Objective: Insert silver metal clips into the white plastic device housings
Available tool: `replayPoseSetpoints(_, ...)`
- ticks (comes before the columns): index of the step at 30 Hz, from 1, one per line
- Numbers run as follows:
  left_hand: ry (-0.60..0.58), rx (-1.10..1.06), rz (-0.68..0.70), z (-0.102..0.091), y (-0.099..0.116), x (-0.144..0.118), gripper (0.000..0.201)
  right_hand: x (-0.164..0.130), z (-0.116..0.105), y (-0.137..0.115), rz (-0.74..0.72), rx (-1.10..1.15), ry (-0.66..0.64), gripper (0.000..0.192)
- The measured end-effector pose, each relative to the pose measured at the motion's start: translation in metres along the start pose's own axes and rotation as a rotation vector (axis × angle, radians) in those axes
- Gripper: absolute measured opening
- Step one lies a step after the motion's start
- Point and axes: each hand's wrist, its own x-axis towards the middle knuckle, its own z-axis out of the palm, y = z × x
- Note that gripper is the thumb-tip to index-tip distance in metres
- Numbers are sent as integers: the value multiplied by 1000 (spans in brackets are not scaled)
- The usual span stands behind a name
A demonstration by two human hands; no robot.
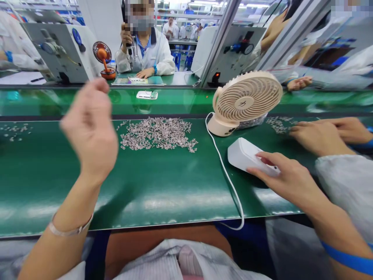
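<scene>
My left hand (92,128) is raised above the left side of the green work surface (163,182). Its fingers are curled in and blurred, and whatever they may hold is hidden. My right hand (288,179) grips the near end of a white plastic casing (246,154) between thumb and fingers. The casing is long, with a slanted far end, and lies tilted at the surface; I cannot tell if it is fully resting there. A spread heap of small shiny metal parts (157,134) lies between my hands, apart from both.
A beige fan (244,102) stands behind the casing, its white cable (230,181) hanging over the near edge. A co-worker's hands (323,134) are at right near more small parts (279,124). A white part (147,95) lies on the far green strip. Opposite sits a masked person (145,50).
</scene>
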Motion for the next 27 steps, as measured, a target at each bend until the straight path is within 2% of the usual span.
replayPoseSetpoints(1,48,-42,-25,13,-3,3,45,2,-2,-4,2,-5,30,24)
replayPoseSetpoints(2,15,-61,-24,27,-8,6,41,4,-4,-10,-1,-21,65,23)
replayPoseSetpoints(4,-126,-19,-79,51,-21,6,37,6,-8,-26,-62,-67,151,20)
replayPoseSetpoints(7,-332,103,-127,72,-37,-3,40,2,-10,-66,-301,-82,296,18)
replayPoseSetpoints(9,-407,160,-126,76,-42,-11,43,-6,-5,-100,-463,9,310,19)
replayPoseSetpoints(11,-447,193,-121,76,-42,-17,45,-13,1,-132,-585,166,217,18)
replayPoseSetpoints(14,-492,218,-115,75,-41,-19,44,-16,5,-165,-705,289,-43,15)
replayPoseSetpoints(16,-504,213,-119,75,-40,-18,43,-6,3,-173,-734,358,-130,16)
replayPoseSetpoints(18,-492,177,-113,72,-37,-17,40,14,3,-171,-710,445,-93,19)
replayPoseSetpoints(20,-464,116,-90,68,-31,-16,35,41,10,-162,-627,500,-5,14)
replayPoseSetpoints(22,-472,24,-53,61,-23,-16,31,67,27,-153,-482,505,-21,12)
replayPoseSetpoints(23,-515,-34,-39,57,-18,-17,29,77,37,-148,-432,527,-91,11)
replayPoseSetpoints(25,-678,-152,-18,50,-11,-19,30,90,59,-143,-357,524,-195,8)
replayPoseSetpoints(27,-863,-236,-1,46,-6,-22,33,92,76,-141,-353,458,-215,8)
